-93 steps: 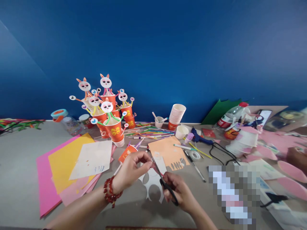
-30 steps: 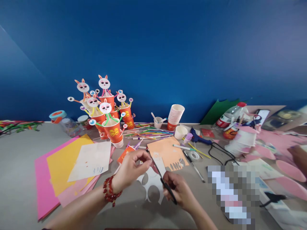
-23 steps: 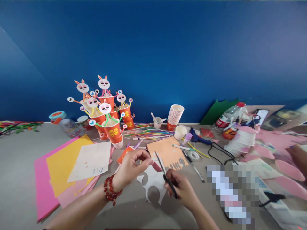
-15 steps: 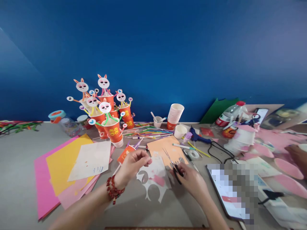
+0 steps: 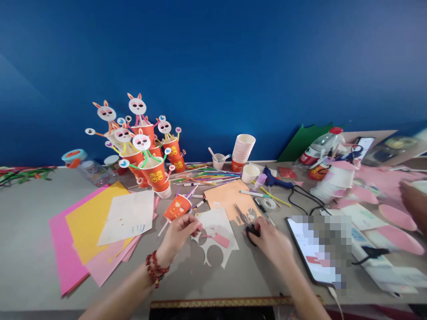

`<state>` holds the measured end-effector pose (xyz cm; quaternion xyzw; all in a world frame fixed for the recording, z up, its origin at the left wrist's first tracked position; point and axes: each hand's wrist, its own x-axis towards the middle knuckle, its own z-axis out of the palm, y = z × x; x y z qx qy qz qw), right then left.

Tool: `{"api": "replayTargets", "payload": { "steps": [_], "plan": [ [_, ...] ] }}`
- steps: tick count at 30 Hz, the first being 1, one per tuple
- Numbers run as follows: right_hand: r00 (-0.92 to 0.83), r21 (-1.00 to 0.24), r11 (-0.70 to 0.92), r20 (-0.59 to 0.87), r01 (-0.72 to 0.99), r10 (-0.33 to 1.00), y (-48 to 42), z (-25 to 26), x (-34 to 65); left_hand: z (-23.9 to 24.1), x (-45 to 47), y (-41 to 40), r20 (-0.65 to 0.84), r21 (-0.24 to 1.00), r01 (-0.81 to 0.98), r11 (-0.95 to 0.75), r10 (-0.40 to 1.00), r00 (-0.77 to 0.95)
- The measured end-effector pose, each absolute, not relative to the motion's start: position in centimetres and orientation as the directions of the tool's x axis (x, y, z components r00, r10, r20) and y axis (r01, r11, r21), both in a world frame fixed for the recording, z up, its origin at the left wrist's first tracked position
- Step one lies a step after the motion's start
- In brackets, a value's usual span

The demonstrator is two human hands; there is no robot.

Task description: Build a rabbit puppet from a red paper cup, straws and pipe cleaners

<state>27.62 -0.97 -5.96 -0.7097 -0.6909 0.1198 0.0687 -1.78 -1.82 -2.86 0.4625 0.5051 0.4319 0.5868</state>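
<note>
My left hand (image 5: 182,231), a red bead bracelet on its wrist, is closed in a pinch above the table; whatever sits between thumb and finger is too small to make out. Below it lies a white paper sheet (image 5: 218,223) with round holes cut out, a pink paper strip (image 5: 220,238) on top. My right hand (image 5: 271,238) grips the black handles of a pair of scissors (image 5: 247,218), whose blades point away over an orange paper sheet (image 5: 222,195). An orange paper cup (image 5: 177,208) lies tilted just beyond my left hand.
Rabbit figures on stacked cups (image 5: 155,173) stand at the back left, above coloured paper sheets (image 5: 76,226). Behind my hands are pens, a cup stack (image 5: 243,153) and a blue glue gun (image 5: 276,184). A phone (image 5: 308,251) lies right; another person's hand (image 5: 413,202) shows at the edge.
My right hand has lowered the scissors toward the orange paper, and their blades are closer together. My left hand has shifted slightly left, still pinched. The camera view has tilted down a little.
</note>
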Motion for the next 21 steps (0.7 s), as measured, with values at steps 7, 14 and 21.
{"api": "replayTargets", "payload": {
  "steps": [7, 14, 21],
  "plan": [
    [-0.184, -0.227, 0.133, -0.219, 0.965, 0.958, -0.6, -3.2, 28.3, -5.3, -1.4, -2.2, -0.119, 0.993, 0.022, 0.117, 0.985, 0.127],
    [-0.403, -0.283, 0.387, 0.002, 0.877, 0.915, -2.5, -4.1, 21.4, -7.9, -1.5, -2.2, -0.090, 0.995, 0.045, 0.085, 0.990, 0.112],
    [-0.412, -0.525, 0.341, -0.020, 0.780, 0.911, -0.9, -5.0, 21.4, -8.6, -1.5, -2.2, -0.066, 0.997, 0.049, 0.062, 0.994, 0.091]
  ]
}}
